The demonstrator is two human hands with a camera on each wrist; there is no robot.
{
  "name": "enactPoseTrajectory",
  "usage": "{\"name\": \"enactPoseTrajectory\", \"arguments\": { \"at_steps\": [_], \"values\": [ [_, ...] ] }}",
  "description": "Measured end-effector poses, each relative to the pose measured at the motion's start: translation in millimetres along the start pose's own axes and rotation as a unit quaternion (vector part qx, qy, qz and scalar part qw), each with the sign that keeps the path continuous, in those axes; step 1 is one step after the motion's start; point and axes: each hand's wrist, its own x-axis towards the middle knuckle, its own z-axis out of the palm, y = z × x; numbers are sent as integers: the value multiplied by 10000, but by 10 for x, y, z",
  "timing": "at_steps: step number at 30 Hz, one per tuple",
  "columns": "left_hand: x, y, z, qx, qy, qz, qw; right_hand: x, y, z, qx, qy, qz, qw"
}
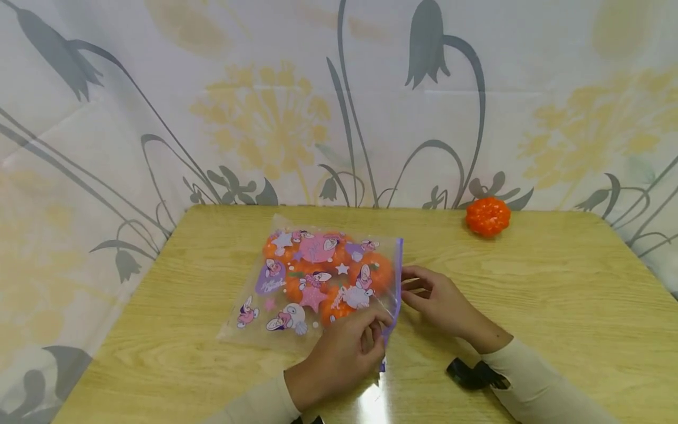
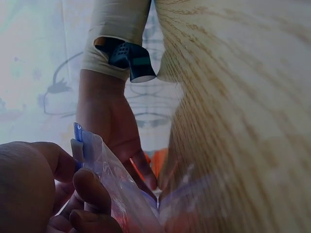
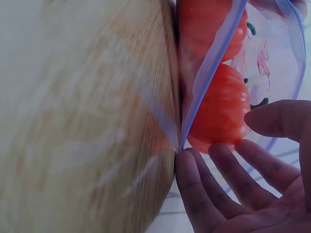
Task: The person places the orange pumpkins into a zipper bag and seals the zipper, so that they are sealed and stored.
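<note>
A clear zip bag (image 1: 271, 278) with pink and purple cartoon prints lies flat, holding several orange toy pumpkins (image 3: 221, 114) with green stems. Its purple zip edge (image 1: 399, 265) faces right, and in the right wrist view the mouth gapes apart. My left hand (image 1: 344, 353) pinches the near end of that edge between thumb and fingers, close to a pale slider (image 2: 77, 150). At the mouth, my right hand (image 1: 442, 303) has its fingers spread, fingertips right at the lower edge and thumb apart, with nothing in its grasp.
Another orange pumpkin (image 1: 488, 217) sits at the back right of the wooden table (image 1: 556, 294). Behind the table hangs a flower-patterned cloth (image 1: 371, 106). A black wrist camera (image 1: 468, 374) is strapped at the right sleeve.
</note>
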Motion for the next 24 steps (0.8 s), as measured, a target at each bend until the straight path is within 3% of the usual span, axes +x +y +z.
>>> {"name": "enactPoseTrajectory", "arguments": {
  "at_steps": [18,24],
  "values": [
    [3,8,-13,16,-46,-108,9999,-11,10,0,-170,-717,-124,9972],
    [-1,0,-1,28,-11,8,10000,-10,57,21,-153,-875,-211,9958]
  ]
}}
